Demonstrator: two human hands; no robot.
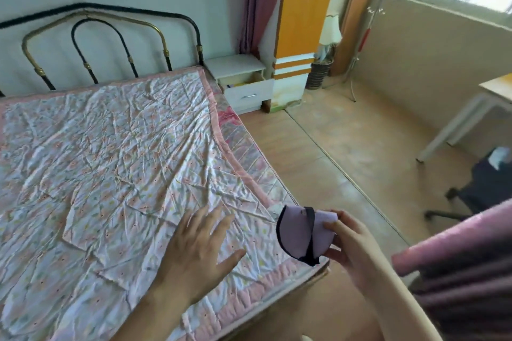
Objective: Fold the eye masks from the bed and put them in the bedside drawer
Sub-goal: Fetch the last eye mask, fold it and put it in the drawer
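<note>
At near right, over the bed [116, 147] corner, our right hand [350, 248] pinches a folded lilac eye mask [297, 232], left hand [198, 253] spread and empty; no other masks show, so we judge only the far, open bedside drawer [249, 91] remains.

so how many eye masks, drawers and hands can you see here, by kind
eye mask: 1, lilac with dark trim, folded, held in the right hand
bedside drawer: 1, pulled open
hands: 2, the left hand spread open over the bed cover
total: 4
</note>
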